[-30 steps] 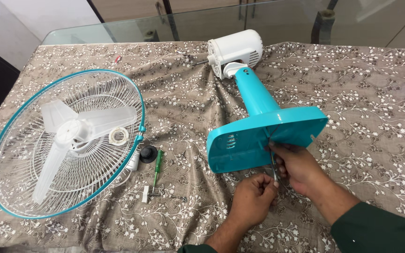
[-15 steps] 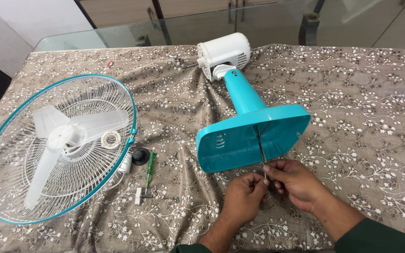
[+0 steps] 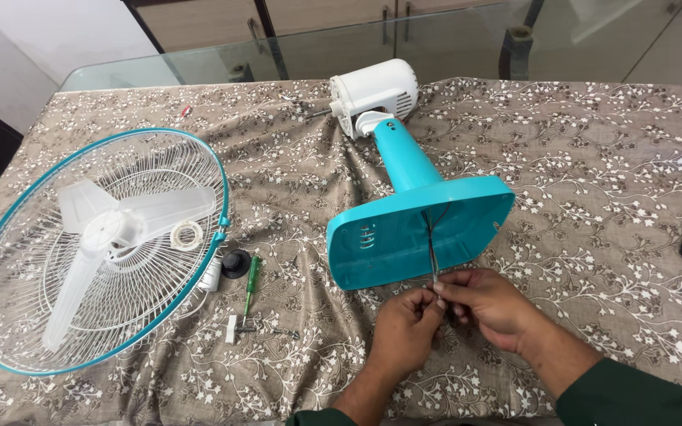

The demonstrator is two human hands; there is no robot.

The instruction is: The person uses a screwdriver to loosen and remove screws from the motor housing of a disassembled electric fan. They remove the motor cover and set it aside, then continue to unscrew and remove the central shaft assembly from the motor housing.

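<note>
Table fan laid on its side, lower centre of the frame. The left hand (image 3: 406,325) and right hand (image 3: 489,306) meet just below the turquoise fan base (image 3: 404,237); the fingertips of both are pinched on the dark wires (image 3: 432,251) that emerge from the base's underside, the remaining fingers loosely curled. The step in hand appears to be work on the wire ends, joining or stripping them; the ends themselves are too small to tell apart. The next move would likely call for a steady two-handed pinch with the wires kept taut and clear of the base edge.

The fan's long axis runs from the base at centre up along the turquoise stem (image 3: 402,158) to the white motor housing (image 3: 374,92) at upper centre; the base's underside faces the viewer and the motor shaft points toward the upper left.

At left lies the wire guard (image 3: 9,237) with turquoise rim, holding the translucent blade (image 3: 104,237). Between guard and base rest a black knob (image 3: 235,263) and a green screwdriver (image 3: 251,278) on the floral tablecloth (image 3: 593,197).
</note>
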